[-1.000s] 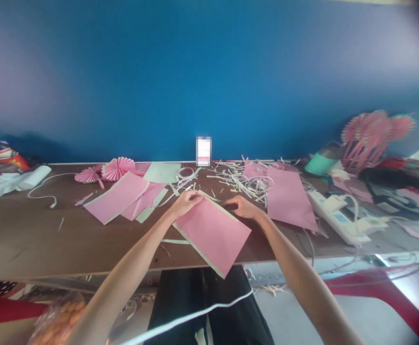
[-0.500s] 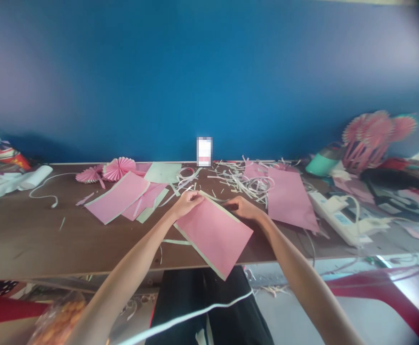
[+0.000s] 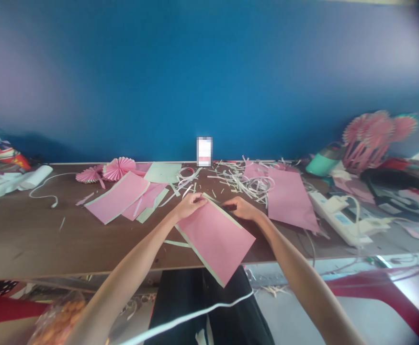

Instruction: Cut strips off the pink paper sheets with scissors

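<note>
Bottom centre: lap in dark trousers (image 3: 180, 306), white cord (image 3: 195, 316) slanting across. Just above, low corner hanging past the near edge of the table (image 3: 51, 244): pink sheet (image 3: 216, 237), pale green underside showing along its left rim, lying flat otherwise.

Gripped at the far end, centre frame. Left hand (image 3: 189, 205) pinching the far corner between thumb and fingers. Right hand (image 3: 241, 208) curled on the far edge, fingertips hidden, so cannot tell whether clamped or only resting.

Since half a second back: swung a touch clockwise, right and low corners slid toward lower right; hands barely shifted. Reads as small squaring-up at the far edge; no crease visible yet.

Room: bare brown wood left of centre, wide open. Right of centre tighter, with another pink sheet (image 3: 290, 196) near, then power strip (image 3: 334, 218) and cables.

Behind the hands: paper strips (image 3: 241, 182) scattered, more pink sheets (image 3: 118, 196) centre left, folded fans (image 3: 118, 167) by the back edge. Farthest: blue wall (image 3: 195, 72).
</note>
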Motion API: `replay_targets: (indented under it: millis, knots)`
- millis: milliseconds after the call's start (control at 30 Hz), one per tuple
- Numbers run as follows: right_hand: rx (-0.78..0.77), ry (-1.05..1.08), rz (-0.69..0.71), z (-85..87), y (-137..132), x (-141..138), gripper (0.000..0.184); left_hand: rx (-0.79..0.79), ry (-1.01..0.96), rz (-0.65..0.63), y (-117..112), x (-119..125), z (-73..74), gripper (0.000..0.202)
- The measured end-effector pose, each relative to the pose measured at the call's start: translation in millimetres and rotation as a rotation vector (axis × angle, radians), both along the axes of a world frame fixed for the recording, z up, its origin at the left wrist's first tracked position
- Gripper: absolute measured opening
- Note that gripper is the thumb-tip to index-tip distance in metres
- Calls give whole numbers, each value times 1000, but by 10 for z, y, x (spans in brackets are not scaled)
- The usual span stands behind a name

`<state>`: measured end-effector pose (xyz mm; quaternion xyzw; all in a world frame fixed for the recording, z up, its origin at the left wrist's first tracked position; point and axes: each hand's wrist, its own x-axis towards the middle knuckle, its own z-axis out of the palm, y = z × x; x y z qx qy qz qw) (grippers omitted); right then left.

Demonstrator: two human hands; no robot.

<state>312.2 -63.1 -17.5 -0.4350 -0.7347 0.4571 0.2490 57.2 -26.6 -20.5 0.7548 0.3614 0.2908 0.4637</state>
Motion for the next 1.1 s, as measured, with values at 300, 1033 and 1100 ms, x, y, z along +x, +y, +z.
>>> replay_targets:
  millis: [300,1033,1100]
  knots:
    - [28,8,-19,-53,19,-9,36,-1,-16,-16,3,57,-27,39]
    - [40,367,-198,-4,29,154,45,207,-107,280,98,-190,174,34]
    - [-22,492,-173,-21,27,166,41,139,-192,319,133,-199,119,34]
